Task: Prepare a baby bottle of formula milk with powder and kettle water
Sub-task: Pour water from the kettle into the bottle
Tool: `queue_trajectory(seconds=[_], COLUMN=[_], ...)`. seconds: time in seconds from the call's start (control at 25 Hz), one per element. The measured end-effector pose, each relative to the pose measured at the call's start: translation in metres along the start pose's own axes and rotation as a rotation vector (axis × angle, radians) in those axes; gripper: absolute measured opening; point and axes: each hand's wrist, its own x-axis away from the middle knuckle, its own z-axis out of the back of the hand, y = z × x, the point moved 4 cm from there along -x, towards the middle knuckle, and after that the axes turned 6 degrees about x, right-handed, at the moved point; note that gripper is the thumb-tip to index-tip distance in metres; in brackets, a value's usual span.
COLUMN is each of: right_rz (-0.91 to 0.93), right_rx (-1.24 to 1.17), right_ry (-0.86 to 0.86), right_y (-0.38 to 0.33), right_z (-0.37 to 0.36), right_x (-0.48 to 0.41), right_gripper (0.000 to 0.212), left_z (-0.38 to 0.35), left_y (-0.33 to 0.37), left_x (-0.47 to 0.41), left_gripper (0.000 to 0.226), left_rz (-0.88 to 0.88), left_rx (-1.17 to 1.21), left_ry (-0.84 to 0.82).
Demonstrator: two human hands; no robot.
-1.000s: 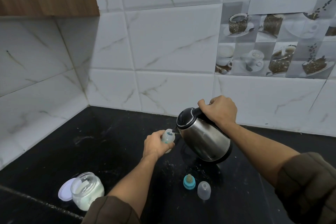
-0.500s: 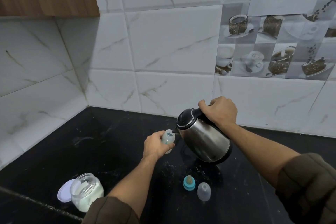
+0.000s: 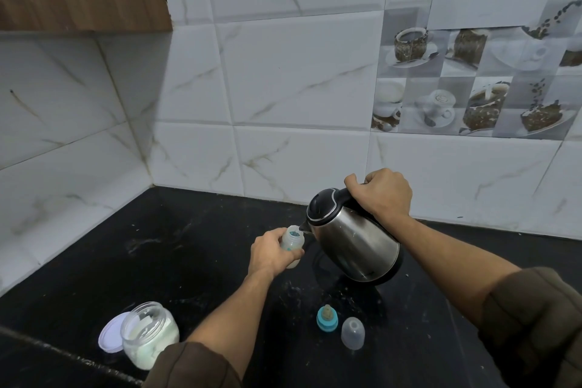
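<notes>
The left hand [image 3: 273, 251] wraps its fingers and thumb around the body of the small baby bottle [image 3: 292, 246], holding it upright above the black counter [image 3: 163, 249] with the open neck facing up. The right hand [image 3: 381, 193] is clenched around the black handle of the steel kettle [image 3: 352, 239], which is lifted off the counter and tipped to the left, its lid closed and its spout sitting at the rim of the bottle's mouth. Whether water is running from the spout cannot be told. In front of the kettle, nearer the person, the teal screw ring with its teat [image 3: 327, 318] stands on the counter, and the clear cap [image 3: 353, 333] stands just beside it on the right, the two apart from each other. At the lower left, an open clear jar [image 3: 148, 335] holding white powder stands near the counter edge, with its white lid [image 3: 111, 332] lying flat against its left side. Dark sleeves cover both forearms near the elbows. White specks are scattered over the counter around the kettle and the cap.
</notes>
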Motion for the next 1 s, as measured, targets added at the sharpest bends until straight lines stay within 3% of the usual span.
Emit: queue_trajectory(seconds=[1.0], right_rz=[0.009], right_rx=[-0.003], right_ry=[0.006], right_y=[-0.0018], right_z=[0.0036], right_x=[0.0014], right_gripper=[0.051], left_z=[-0.0005], left_y=[0.0010], left_x=[0.0007], left_gripper=[0.059], left_rz=[0.008], left_rx=[0.031], left_ry=[-0.005])
